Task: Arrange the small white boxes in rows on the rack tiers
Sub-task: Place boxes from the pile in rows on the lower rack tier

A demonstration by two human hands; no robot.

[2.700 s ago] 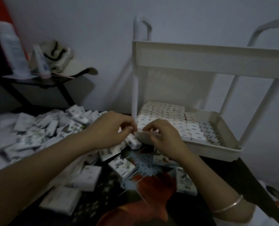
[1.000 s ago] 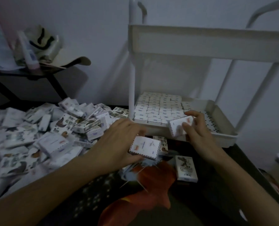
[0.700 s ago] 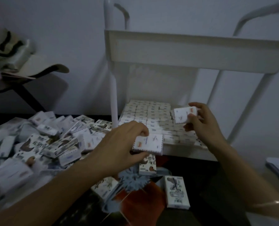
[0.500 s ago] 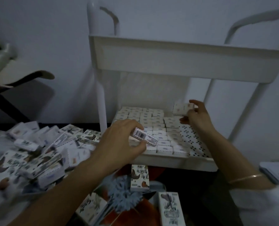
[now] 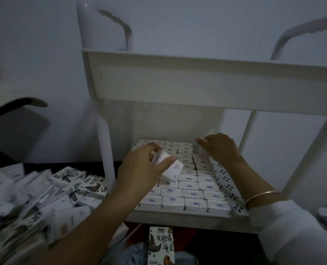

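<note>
A white rack has a lower tier (image 5: 178,217) packed with rows of small white boxes (image 5: 189,188); a strip of its dotted floor (image 5: 225,180) is bare on the right. My left hand (image 5: 139,169) pinches one small white box (image 5: 173,169), tilted, just above the left rows. At the back right end of the rows my right hand (image 5: 220,148) reaches in, lowered over another box (image 5: 204,154) of which only an edge shows under the fingers. The upper tier (image 5: 197,83) shows only its front wall.
A loose pile of printed white boxes (image 5: 44,197) covers the surface at the left. One box (image 5: 160,243) lies below the rack's front rim. The rack's left post (image 5: 105,146) stands between pile and tier. A dark side table (image 5: 15,104) sits at far left.
Both hands picked up a box each and carried them up over the lower tier. My right hand has sunk onto the back right of the rows; my left has moved in above the left rows.
</note>
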